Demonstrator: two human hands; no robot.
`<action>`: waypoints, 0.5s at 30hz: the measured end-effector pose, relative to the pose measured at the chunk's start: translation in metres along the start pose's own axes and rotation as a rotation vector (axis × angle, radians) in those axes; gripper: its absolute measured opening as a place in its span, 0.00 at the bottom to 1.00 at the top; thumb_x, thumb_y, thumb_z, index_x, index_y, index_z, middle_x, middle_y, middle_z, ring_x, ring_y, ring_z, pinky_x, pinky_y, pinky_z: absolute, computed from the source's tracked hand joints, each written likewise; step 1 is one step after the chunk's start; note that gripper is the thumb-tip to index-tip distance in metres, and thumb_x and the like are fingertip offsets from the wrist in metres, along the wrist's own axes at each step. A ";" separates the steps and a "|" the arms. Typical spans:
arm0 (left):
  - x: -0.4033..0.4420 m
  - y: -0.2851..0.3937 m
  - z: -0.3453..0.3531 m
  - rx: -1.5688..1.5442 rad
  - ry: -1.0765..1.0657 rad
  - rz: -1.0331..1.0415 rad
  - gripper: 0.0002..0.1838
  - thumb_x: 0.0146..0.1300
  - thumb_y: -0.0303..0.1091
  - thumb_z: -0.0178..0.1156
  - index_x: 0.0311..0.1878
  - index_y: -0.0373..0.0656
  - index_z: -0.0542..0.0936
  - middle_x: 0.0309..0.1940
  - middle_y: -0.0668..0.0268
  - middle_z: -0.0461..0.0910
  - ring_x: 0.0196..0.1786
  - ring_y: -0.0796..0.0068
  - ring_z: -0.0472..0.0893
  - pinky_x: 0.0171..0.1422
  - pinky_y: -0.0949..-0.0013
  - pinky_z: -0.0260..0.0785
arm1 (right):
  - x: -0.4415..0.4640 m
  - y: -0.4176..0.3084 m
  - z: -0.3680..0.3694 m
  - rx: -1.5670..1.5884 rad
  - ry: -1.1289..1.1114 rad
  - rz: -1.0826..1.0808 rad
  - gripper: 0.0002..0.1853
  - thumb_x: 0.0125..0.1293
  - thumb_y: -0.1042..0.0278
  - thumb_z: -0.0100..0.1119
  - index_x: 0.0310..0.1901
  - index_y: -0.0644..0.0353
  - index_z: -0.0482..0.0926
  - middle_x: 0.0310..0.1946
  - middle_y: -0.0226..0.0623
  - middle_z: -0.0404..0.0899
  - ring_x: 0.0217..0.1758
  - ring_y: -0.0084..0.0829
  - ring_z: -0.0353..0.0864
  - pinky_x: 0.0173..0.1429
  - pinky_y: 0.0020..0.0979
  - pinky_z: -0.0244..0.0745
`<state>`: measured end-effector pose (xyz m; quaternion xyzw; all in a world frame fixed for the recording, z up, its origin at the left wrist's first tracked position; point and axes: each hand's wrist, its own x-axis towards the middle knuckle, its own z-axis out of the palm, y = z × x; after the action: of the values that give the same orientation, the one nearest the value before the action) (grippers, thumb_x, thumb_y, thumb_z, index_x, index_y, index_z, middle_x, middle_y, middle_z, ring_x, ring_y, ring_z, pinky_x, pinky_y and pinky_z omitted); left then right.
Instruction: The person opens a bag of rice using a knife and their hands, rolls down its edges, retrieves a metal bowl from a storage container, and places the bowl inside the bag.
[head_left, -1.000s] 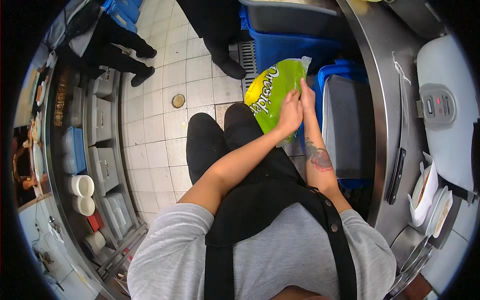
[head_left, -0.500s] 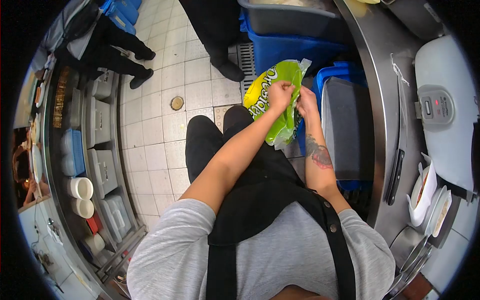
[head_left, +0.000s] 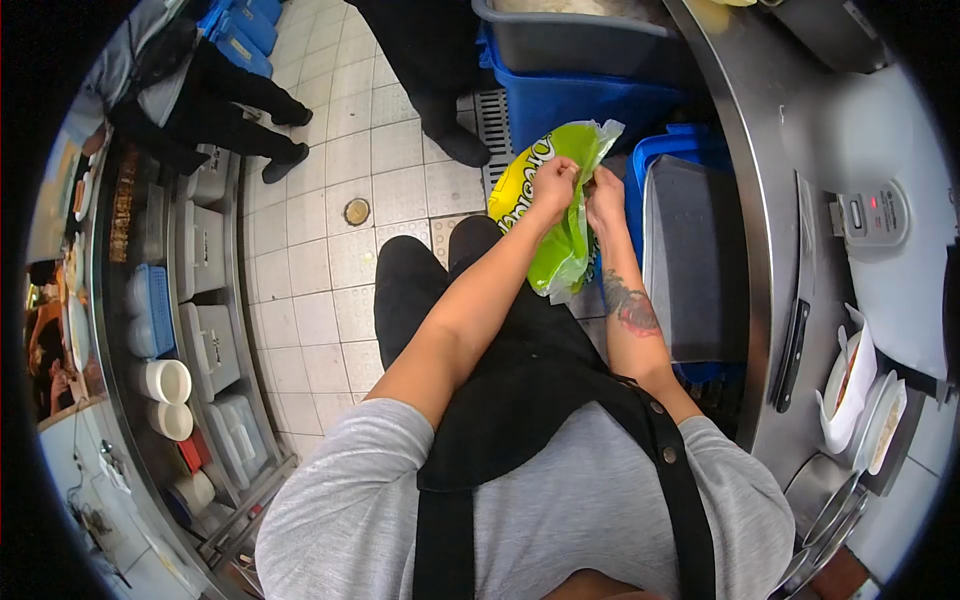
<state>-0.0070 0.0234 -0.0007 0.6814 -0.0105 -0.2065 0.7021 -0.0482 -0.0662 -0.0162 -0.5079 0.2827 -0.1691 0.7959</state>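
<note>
A green and yellow plastic bag (head_left: 562, 262) with dark lettering is in front of my knees. My left hand (head_left: 553, 187) is closed, its fingers pinching the bag near its upper right edge. My right hand (head_left: 606, 203) is closed on the same edge, just to the right, beside the left one. Both hands are close together. Whatever is inside the bag does not show.
Right of me runs a steel counter with a knife (head_left: 795, 355), a white appliance (head_left: 873, 220) and dishes. Below it are blue bins (head_left: 590, 105) and a dark tray (head_left: 697, 260). Two people stand ahead on the tiled floor (head_left: 335, 240). Shelves with containers (head_left: 210, 350) line the left.
Both hands shift slightly on the bag's edge, the left moving a little up and left. The bag's lettering looks more creased. A grey blur covers part of the white appliance's top.
</note>
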 end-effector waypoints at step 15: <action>0.010 0.001 -0.009 -0.240 -0.075 -0.388 0.05 0.63 0.35 0.53 0.40 0.47 0.73 0.33 0.71 0.77 0.33 0.77 0.73 0.34 0.70 0.65 | -0.017 -0.031 0.005 0.162 0.190 0.097 0.09 0.67 0.62 0.49 0.32 0.55 0.73 0.26 0.25 0.71 0.28 0.19 0.69 0.30 0.24 0.66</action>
<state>0.0052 0.0288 -0.0029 0.5740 0.1192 -0.3627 0.7244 -0.0582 -0.0663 0.0182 -0.4095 0.3662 -0.2001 0.8112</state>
